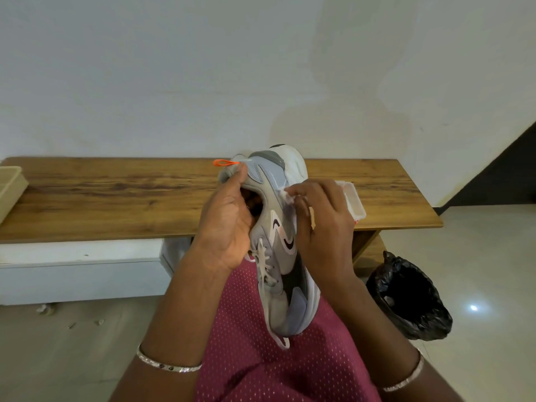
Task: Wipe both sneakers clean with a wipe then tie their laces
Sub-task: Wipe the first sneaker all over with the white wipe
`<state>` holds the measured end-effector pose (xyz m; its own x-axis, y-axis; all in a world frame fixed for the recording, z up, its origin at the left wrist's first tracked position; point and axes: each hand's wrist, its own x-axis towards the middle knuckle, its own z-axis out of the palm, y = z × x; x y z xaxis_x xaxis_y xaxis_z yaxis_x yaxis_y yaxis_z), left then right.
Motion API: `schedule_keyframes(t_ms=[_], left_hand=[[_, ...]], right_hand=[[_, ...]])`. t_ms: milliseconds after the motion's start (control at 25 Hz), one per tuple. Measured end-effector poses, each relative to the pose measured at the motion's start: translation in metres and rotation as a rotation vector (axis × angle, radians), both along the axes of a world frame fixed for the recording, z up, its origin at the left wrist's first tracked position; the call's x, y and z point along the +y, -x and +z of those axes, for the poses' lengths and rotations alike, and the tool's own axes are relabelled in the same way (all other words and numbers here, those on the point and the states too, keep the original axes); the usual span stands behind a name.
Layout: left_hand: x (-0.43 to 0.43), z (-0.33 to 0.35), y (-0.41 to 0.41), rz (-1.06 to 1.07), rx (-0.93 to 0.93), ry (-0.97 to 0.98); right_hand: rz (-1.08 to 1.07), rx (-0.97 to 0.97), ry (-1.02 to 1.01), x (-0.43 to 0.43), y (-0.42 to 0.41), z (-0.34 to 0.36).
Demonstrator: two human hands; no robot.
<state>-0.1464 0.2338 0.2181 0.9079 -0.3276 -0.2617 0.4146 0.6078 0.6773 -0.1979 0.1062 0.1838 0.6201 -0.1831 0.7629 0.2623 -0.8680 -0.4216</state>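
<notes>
A grey and white sneaker (278, 227) with an orange heel loop and loose white laces stands toe-down on my lap, heel up. My left hand (229, 219) grips it at the collar, fingers inside the opening and thumb on the heel. My right hand (322, 224) pinches a small white wipe (282, 193) against the shoe's side near the heel. The other sneaker is not in view.
A wooden bench (116, 195) runs across in front of a white wall. A white wipe box (352, 200) sits on it behind my right hand. A beige tray (10, 187) lies at its left end. A black-lined bin (412, 300) stands on the floor at right.
</notes>
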Motion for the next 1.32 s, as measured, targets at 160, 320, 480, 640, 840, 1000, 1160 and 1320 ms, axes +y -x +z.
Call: schedule_keyframes(t_ms=[160,320,480,640,840,1000,1160,1320], left_hand=[[0.007,-0.002,-0.004,0.005,-0.018,0.023],[0.011,-0.009,-0.008,0.003,-0.018,0.047],[0.0,-0.008,-0.006,-0.075,-0.024,0.015],[-0.01,-0.011,-0.001,-0.187,-0.013,-0.07],[-0.025,-0.01,-0.006,-0.295,-0.091,-0.255],[-0.046,-0.005,-0.022,-0.287,-0.323,-0.562],[-0.075,0.009,-0.044,-0.388,-0.54,-0.731],[-0.097,0.021,-0.074,-0.626,-0.682,-0.844]], right_hand=[[0.058,0.043,-0.034,-0.006,0.015,-0.028],[0.111,0.107,-0.009,-0.013,0.034,-0.048],[0.039,0.023,0.051,-0.025,0.01,-0.024],[-0.051,-0.118,0.061,-0.039,-0.021,0.012],[-0.109,-0.043,-0.048,-0.08,-0.029,0.024],[-0.206,0.006,-0.204,-0.119,-0.015,0.014],[-0.245,0.039,-0.284,-0.137,-0.005,-0.002],[-0.259,0.067,-0.364,-0.152,-0.007,-0.008]])
